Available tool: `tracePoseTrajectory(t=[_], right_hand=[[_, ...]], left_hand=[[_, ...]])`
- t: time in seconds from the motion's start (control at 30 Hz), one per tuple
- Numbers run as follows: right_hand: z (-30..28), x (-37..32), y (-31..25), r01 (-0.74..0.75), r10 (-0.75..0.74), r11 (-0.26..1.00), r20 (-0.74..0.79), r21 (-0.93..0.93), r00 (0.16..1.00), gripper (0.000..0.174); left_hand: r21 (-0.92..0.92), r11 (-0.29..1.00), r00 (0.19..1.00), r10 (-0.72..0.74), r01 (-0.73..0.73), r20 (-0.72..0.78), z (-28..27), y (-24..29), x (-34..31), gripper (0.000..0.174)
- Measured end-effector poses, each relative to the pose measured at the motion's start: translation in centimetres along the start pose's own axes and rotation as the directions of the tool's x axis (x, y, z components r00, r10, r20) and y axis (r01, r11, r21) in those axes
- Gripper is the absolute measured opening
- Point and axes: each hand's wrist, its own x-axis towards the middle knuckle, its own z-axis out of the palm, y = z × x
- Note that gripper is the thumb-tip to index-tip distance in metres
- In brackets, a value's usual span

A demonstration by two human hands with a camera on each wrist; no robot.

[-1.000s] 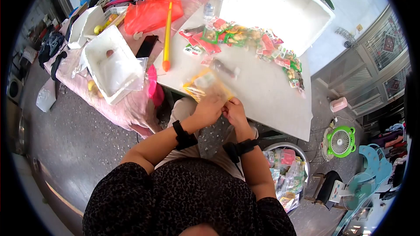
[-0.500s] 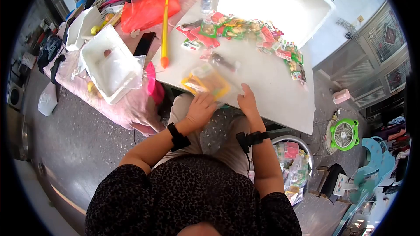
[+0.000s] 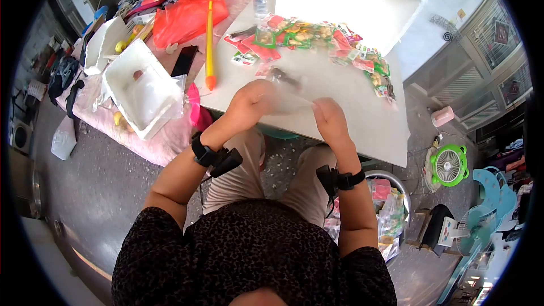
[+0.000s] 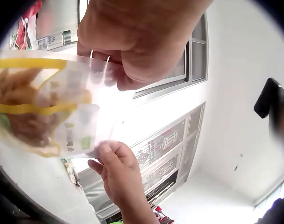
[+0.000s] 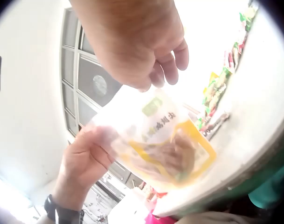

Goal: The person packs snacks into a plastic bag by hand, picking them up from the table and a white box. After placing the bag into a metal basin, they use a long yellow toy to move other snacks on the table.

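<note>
A clear food packet (image 5: 172, 151) with yellow edging and brown pieces inside is stretched between both hands above the table's near edge. In the head view it is a pale blur. My left hand (image 3: 249, 103) pinches one upper corner of the packet. The opposite upper corner is pinched by my right hand (image 3: 332, 122). Through the film, in the left wrist view, the brown food (image 4: 27, 123) and yellow bands show plainly. Just beyond the hands, a dark sealed item (image 3: 285, 77) lies on the table.
Red and green snack packets (image 3: 309, 37) lie in a curved row on the white table (image 3: 368, 119), before a large foam box (image 3: 351, 0). A yellow stick (image 3: 209, 51) lies to the left, near a foam tray (image 3: 141, 93). A metal basin (image 3: 403, 192) of packets stands lower right.
The right hand let go of the packet, moved right, and now holds its corner again. The left hand has lifted the packet, and both hands are now farther apart.
</note>
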Motion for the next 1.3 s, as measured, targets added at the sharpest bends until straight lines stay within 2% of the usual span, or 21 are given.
tracePoseTrajectory(t=[0.1,0.13,0.17,0.2,0.27,0.33,0.4,0.53,0.63,0.73,0.8,0.93,0.97,1.0,1.07,1.1,1.2,1.23,1.3], right_hand=[[-4.5,0.0,-2.9,-0.098,0.092,0.988,0.06,0.12,0.994,0.012],[-5.6,-0.3,-3.4,-0.082,0.072,0.991,0.093,0.103,0.993,0.014],[-6.4,-0.7,-4.0,-0.076,0.066,0.994,0.123,0.081,0.99,0.016],[-7.3,-1.5,-4.4,-0.083,0.074,0.995,0.148,0.053,0.986,0.018],[-8.2,-3.0,-5.0,-0.064,0.046,0.996,0.259,0.061,0.965,0.019],[-8.2,-4.7,-6.0,-0.089,0.071,0.995,0.371,0.033,0.926,0.019],[-7.5,-6.6,-6.7,-0.088,0.038,0.987,0.342,0.131,0.939,0.015],[-7.5,-9.4,-6.6,-0.071,0.036,0.99,0.277,0.12,0.96,0.011],[-9.1,-11.6,-5.4,-0.198,0.185,0.98,0.263,0.027,0.947,0.012],[-12.6,-14.0,-3.5,-0.268,0.267,0.963,0.201,-0.024,0.942,0.014],[-15.2,-16.3,-2.1,-0.467,0.488,0.87,0.151,-0.155,0.86,0.015],[-19.3,-21.5,2.9,-0.708,0.709,0.701,-0.029,-0.079,0.705,0.014],[-20.0,-23.7,5.9,-0.665,0.661,0.727,-0.087,-0.17,0.746,0.014],[-21.0,-24.2,6.3,-0.703,0.696,0.678,-0.119,-0.216,0.708,0.014],[-21.8,-27.1,9.1,-0.675,0.63,0.597,-0.268,-0.433,0.729,0.012],[-21.8,-28.6,10.6,-0.658,0.582,0.535,-0.333,-0.53,0.742,0.012],[-20.7,-32.5,11.8,-0.649,0.641,0.3,-0.357,-0.699,0.68,0.014],[-19.6,-34.1,12.4,-0.661,0.692,0.204,-0.371,-0.722,0.619,0.014],[-17.5,-37.3,12.8,-0.683,0.893,0.066,-0.263,-0.728,0.366,0.015]], left_hand=[[-0.373,0.919,0.991,-0.107,0.127,0.075,-0.5,1.8,0.8,0.006],[-0.502,0.859,0.995,-0.078,0.099,0.063,-0.2,2.3,0.7,0.008],[-0.536,0.837,0.993,-0.07,0.112,0.1,0.2,2.7,0.5,0.007],[-0.579,0.793,0.979,-0.11,0.189,0.17,0.5,3.5,0.0,0.006],[-0.561,0.793,0.956,-0.091,0.238,0.277,1.4,3.9,-1.2,0.005],[-0.561,0.799,0.929,0.007,0.217,0.37,2.6,4.7,-2.2,0.004],[-0.548,0.81,0.897,0.064,0.209,0.437,3.5,5.6,-2.8,0.005],[-0.525,0.824,0.865,0.093,0.211,0.494,4.7,5.7,-3.2,0.007],[-0.483,0.83,0.85,0.021,0.279,0.527,5.5,4.5,-3.6,0.01],[-0.367,0.847,0.814,-0.123,0.384,0.568,6.0,1.7,-4.4,0.012],[-0.253,0.86,0.786,-0.236,0.443,0.572,5.9,-0.7,-5.2,0.012],[-0.109,0.88,0.778,-0.344,0.462,0.525,5.0,-5.2,-7.2,0.011],[-0.077,0.878,0.778,-0.374,0.473,0.505,4.8,-6.3,-7.8,0.01],[-0.046,0.875,0.777,-0.403,0.482,0.483,4.5,-7.3,-8.4,0.01],[-0.003,0.88,0.791,-0.425,0.475,0.44,4.0,-7.8,-9.0,0.01],[0.008,0.889,0.804,-0.419,0.459,0.421,3.7,-7.9,-9.3,0.01],[0.031,0.888,0.821,-0.437,0.458,0.367,3.2,-7.7,-9.7,0.009],[0.036,0.883,0.822,-0.45,0.468,0.349,3.0,-7.6,-9.9,0.009],[0.012,0.87,0.814,-0.467,0.494,0.346,2.4,-8.4,-10.6,0.009]])
